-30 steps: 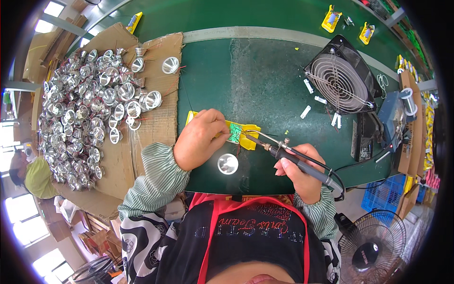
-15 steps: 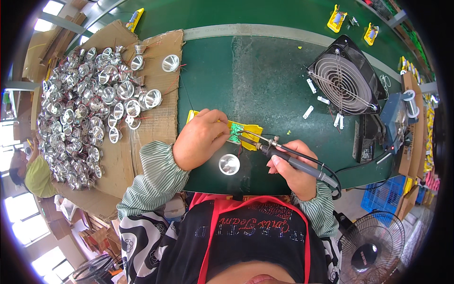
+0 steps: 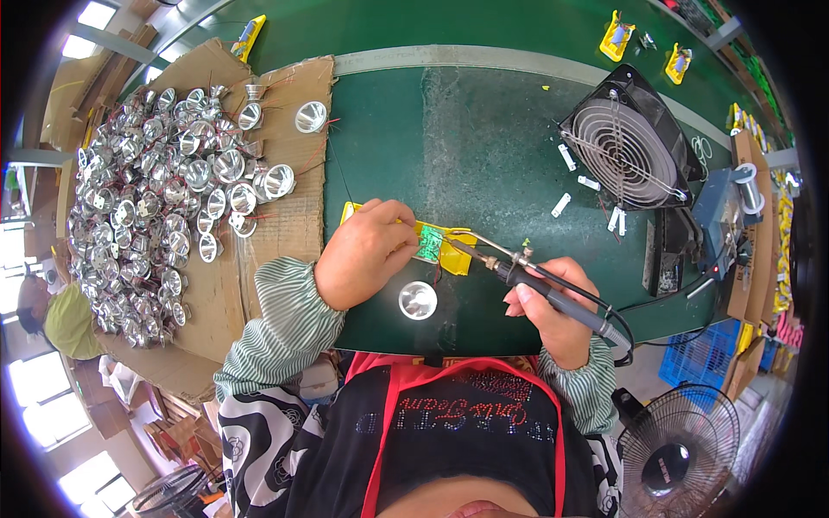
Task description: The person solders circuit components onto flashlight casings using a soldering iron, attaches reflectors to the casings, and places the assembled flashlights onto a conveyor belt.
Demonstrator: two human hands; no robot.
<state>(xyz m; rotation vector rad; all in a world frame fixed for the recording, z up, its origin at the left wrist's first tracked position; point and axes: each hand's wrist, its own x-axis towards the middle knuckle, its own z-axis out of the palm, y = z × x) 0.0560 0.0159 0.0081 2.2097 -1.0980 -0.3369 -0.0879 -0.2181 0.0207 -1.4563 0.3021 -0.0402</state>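
Near the surface's (image 3: 501, 155) front edge, the grip of the right hand (image 3: 561, 332) wraps a soldering iron (image 3: 577, 312), while the left hand (image 3: 364, 257) bunches over a yellow casing (image 3: 458, 257), its hold hidden.

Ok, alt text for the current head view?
A soldering iron in the right-hand grip points at a green circuit board on a yellow casing, partly covered by the left-hand grip; silver reflectors lie heaped on cardboard at left.
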